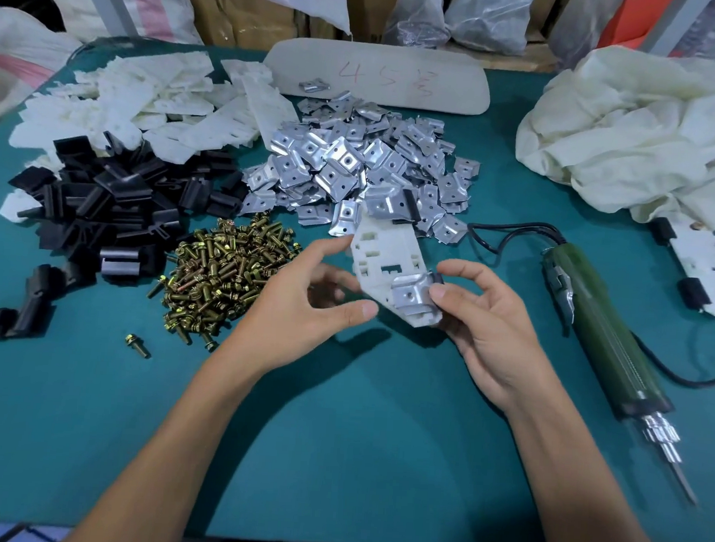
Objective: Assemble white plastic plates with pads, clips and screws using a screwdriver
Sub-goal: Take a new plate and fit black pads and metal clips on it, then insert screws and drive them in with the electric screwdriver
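Left hand (312,297), centre frame: half open, fingers spread. Index tip at upper left edge of the white plastic slotted plate (384,255), thumb just under its lower edge. Can't tell if it actually grips.

Right hand (482,320): thumb and curled index pinch the near end of that plate, thumb on the silver stamped-metal clip (411,293) seated there. Plate is held tilted just above the teal table top (337,437), centre frame. Far end carries a 2nd silver clip (383,205) with a black pad (410,200).

Stock on table:
- brass-coloured screw pile (222,271), left of left hand; 1 stray screw (137,345) lower left
- black plastic pad pile (113,201), left
- silver clip pile (354,161), above centre
- white plate pile (148,103), upper left
- green corded electric screwdriver (603,327), lying right of right hand, bit toward lower right
- white plate with black pads fitted (707,267), right edge
- cream crumpled sheet heap (632,132), upper right
- beige oval panel (380,75) with red marks, top centre, 1 clip on it
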`<state>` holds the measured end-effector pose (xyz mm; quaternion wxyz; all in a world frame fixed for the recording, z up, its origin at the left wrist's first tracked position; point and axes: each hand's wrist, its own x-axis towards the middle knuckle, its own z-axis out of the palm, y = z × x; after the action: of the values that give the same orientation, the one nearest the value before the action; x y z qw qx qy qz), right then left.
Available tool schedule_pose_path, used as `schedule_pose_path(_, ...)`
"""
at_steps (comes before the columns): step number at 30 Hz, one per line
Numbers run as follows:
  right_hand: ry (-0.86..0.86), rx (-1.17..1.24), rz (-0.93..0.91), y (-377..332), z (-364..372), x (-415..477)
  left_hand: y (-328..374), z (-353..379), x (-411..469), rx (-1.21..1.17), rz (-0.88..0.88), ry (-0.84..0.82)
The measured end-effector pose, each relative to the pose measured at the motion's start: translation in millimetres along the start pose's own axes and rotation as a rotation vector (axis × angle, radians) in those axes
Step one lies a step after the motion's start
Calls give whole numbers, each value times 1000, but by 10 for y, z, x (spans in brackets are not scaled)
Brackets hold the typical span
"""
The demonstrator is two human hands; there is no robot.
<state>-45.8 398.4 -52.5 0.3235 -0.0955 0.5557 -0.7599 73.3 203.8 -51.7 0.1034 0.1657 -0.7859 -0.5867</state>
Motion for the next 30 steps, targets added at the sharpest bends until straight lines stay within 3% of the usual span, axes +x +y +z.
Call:
schedule_pose_path(5, -33, 103, 117, -61, -73, 12, 117, -88, 12, 583, 436, 185)
schedule_pose_path(11, -70, 26, 131, -36, -124, -14, 402, -119, 43, 766, 724, 174)
schedule_pose_path(13, -58, 11, 94, -81, -90, -46, 523, -122, -62, 748, 695, 126)
schedule_pose_path(17, 62, 7, 29, -95, -106, 26, 457, -56, -79, 518, 351, -79)
schedule_pose_path(21, 145, 18, -7, -54, -144, 44, 309, 119, -7, 372, 203, -219)
schedule_pose_path(25, 168, -31, -25, -20, -133, 48, 162, 186, 85, 370, 136, -188)
schedule_pose_path(30, 171, -52, -36, -3, -133, 51, 61, 53, 197, 661, 189, -46)
